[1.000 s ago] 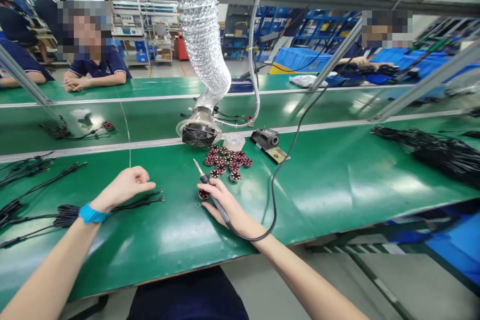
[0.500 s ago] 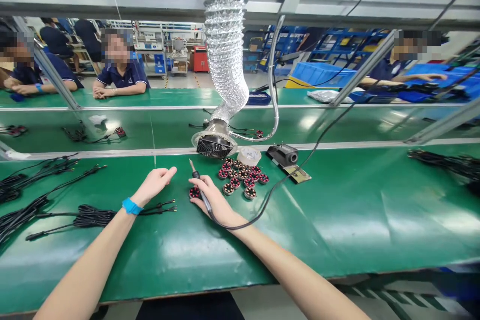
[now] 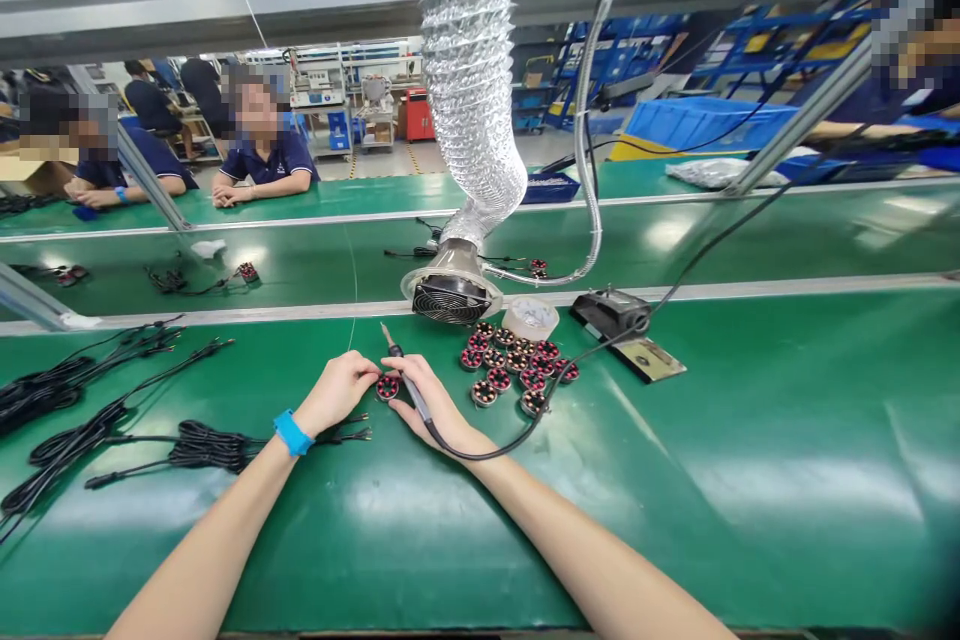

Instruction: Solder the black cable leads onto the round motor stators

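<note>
A soldering iron (image 3: pixel 415 398) lies in my right hand (image 3: pixel 435 400), its tip pointing up and away and its cable running back over the wrist. Between my hands sits a small round motor part (image 3: pixel 387 387) with red and black coils. The fingertips of my left hand (image 3: pixel 341 390) are pinched at its left edge, and the thumb and fingers of my right hand are at its right side. Several similar round parts (image 3: pixel 517 360) stand in a cluster to the right, below the fan.
An extraction fan (image 3: pixel 451 295) hangs from a foil duct (image 3: pixel 472 70). Behind the cluster are a tape roll (image 3: pixel 531 317) and a soldering stand (image 3: pixel 615 315). Black cable bundles (image 3: pixel 206 445) lie at left. People sit across the green table (image 3: pixel 675 540).
My left hand has moved right and come to the round part, its fingers now at the edge. My right hand still has the iron. The camera view has shifted slightly.
</note>
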The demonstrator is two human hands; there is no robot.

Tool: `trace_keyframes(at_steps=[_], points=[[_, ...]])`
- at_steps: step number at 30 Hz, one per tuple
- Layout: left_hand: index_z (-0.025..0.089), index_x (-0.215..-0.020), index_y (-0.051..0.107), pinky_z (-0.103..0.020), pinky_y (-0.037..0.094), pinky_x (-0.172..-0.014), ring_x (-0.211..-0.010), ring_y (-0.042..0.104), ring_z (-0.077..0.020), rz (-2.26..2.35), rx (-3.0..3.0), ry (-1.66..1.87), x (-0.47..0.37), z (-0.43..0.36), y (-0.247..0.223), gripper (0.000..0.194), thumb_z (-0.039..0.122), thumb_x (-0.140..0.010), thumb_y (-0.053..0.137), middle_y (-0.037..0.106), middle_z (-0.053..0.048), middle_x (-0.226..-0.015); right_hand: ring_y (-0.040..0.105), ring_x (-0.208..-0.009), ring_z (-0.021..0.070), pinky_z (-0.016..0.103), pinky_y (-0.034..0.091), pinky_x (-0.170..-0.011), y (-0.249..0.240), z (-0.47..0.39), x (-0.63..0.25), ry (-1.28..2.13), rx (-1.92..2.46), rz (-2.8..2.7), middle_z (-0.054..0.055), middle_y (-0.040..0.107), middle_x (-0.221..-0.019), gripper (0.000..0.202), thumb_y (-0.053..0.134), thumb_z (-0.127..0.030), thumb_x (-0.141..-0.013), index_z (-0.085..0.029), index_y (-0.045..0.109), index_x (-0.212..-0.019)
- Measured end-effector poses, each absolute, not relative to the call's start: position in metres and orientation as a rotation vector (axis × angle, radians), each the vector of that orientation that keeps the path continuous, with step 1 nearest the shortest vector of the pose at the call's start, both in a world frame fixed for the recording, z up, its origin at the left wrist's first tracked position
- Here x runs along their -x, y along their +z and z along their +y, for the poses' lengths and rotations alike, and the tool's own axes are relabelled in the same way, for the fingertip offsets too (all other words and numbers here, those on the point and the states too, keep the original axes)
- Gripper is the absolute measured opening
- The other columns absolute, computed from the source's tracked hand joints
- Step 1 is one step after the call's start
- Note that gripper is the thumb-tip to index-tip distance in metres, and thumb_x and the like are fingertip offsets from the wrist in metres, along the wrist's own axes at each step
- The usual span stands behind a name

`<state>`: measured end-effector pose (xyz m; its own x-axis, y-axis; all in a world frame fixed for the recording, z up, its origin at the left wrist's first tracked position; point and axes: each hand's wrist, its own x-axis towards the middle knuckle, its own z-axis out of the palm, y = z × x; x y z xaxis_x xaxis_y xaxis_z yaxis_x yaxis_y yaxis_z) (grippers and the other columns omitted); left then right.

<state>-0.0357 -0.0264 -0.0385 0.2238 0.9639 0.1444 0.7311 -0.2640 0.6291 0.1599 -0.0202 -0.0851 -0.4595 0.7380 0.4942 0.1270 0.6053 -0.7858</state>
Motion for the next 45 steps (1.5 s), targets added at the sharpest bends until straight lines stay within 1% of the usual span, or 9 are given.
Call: trace_keyframes(at_steps=[8, 14, 17, 23, 30, 33, 39, 42, 45], points=[[0.019, -0.074, 0.060, -0.028, 0.041, -0.066, -0.068, 0.053, -0.0167, 1.589, -2.042, 0.701, 0.033, -0.029, -0.039, 0.022, 0.032, -0.088, 0.050, 0.059, -0.002, -0.073, 0.058, -0.103, 0.0178, 0.037, 0.050, -0.098, -0.081, -0.021, -0.159, 0.819, 0.720, -1.975, 0.006, 0.051, -0.117, 0.058, 0.063, -0.002, -0.080, -0.026, 0.050, -0.131], [0.016, -0.078, 0.063, -0.027, 0.042, -0.065, -0.068, 0.054, -0.0157, 1.531, -1.660, 0.881, 0.034, -0.031, -0.030, 0.032, 0.047, -0.083, 0.056, 0.063, -0.002, -0.075, 0.059, -0.100, 0.0167, 0.036, 0.051, -0.097, -0.086, -0.019, -0.157, 0.829, 0.753, -1.931, 0.005, 0.049, -0.117, 0.056, 0.066, -0.005, -0.080, -0.027, 0.050, -0.130], [0.015, -0.079, 0.066, -0.027, 0.041, -0.065, -0.068, 0.056, -0.0167, 1.554, -1.629, 0.844, 0.040, -0.033, -0.030, 0.036, 0.050, -0.081, 0.059, 0.067, -0.003, -0.076, 0.060, -0.101, 0.0165, 0.035, 0.050, -0.098, -0.087, -0.020, -0.158, 0.832, 0.752, -1.917, 0.005, 0.049, -0.118, 0.059, 0.066, -0.004, -0.080, -0.028, 0.049, -0.131], [0.016, -0.082, 0.071, -0.030, 0.044, -0.068, -0.076, 0.061, -0.0204, 1.556, -1.817, 0.603, 0.041, -0.039, -0.033, 0.028, 0.042, -0.079, 0.061, 0.072, -0.007, -0.086, 0.059, -0.108, 0.0166, 0.035, 0.048, -0.101, -0.080, -0.023, -0.160, 0.834, 0.685, -1.932, 0.005, 0.050, -0.118, 0.060, 0.061, -0.002, -0.081, -0.027, 0.048, -0.134], [0.018, -0.075, 0.062, -0.027, 0.037, -0.060, -0.060, 0.045, -0.0130, 1.571, -1.955, 0.667, 0.031, -0.042, -0.028, 0.020, 0.034, -0.082, 0.052, 0.058, 0.000, -0.075, 0.061, -0.099, 0.0173, 0.033, 0.052, -0.093, -0.075, -0.024, -0.161, 0.747, 0.732, -1.993, 0.006, 0.051, -0.116, 0.057, 0.064, -0.004, -0.081, -0.025, 0.051, -0.132], [0.018, -0.072, 0.058, -0.026, 0.037, -0.060, -0.062, 0.045, -0.0129, 1.521, -1.892, 0.747, 0.028, -0.042, -0.027, 0.019, 0.034, -0.082, 0.054, 0.055, 0.001, -0.072, 0.060, -0.099, 0.0180, 0.033, 0.051, -0.091, -0.072, -0.024, -0.161, 0.718, 0.744, -2.025, 0.007, 0.052, -0.117, 0.056, 0.063, -0.005, -0.081, -0.025, 0.052, -0.131], [0.016, -0.090, 0.064, -0.025, 0.040, -0.063, -0.066, 0.050, -0.0125, 1.485, -1.732, 0.924, 0.036, -0.042, -0.025, 0.027, 0.042, -0.089, 0.055, 0.059, 0.000, -0.078, 0.060, -0.098, 0.0184, 0.034, 0.052, -0.091, -0.074, -0.023, -0.161, 0.702, 0.766, -2.012, 0.006, 0.051, -0.116, 0.055, 0.066, -0.007, -0.081, -0.025, 0.051, -0.131], [0.019, -0.101, 0.069, -0.025, 0.039, -0.063, -0.064, 0.049, -0.0124, 1.441, -2.066, 0.741, 0.037, -0.047, -0.025, 0.024, 0.037, -0.091, 0.057, 0.057, 0.001, -0.075, 0.060, -0.099, 0.0183, 0.036, 0.052, -0.092, -0.076, -0.023, -0.161, 0.730, 0.747, -1.995, 0.006, 0.050, -0.116, 0.054, 0.067, -0.009, -0.082, -0.026, 0.049, -0.131], [0.024, -0.110, 0.070, -0.025, 0.040, -0.067, -0.071, 0.056, -0.0139, 1.397, -2.439, 0.511, 0.035, -0.052, -0.027, 0.025, 0.034, -0.096, 0.052, 0.061, -0.002, -0.085, 0.061, -0.098, 0.0171, 0.035, 0.053, -0.092, -0.075, -0.023, -0.162, 0.758, 0.727, -1.989, 0.006, 0.048, -0.116, 0.051, 0.065, -0.012, -0.086, -0.027, 0.048, -0.132]])
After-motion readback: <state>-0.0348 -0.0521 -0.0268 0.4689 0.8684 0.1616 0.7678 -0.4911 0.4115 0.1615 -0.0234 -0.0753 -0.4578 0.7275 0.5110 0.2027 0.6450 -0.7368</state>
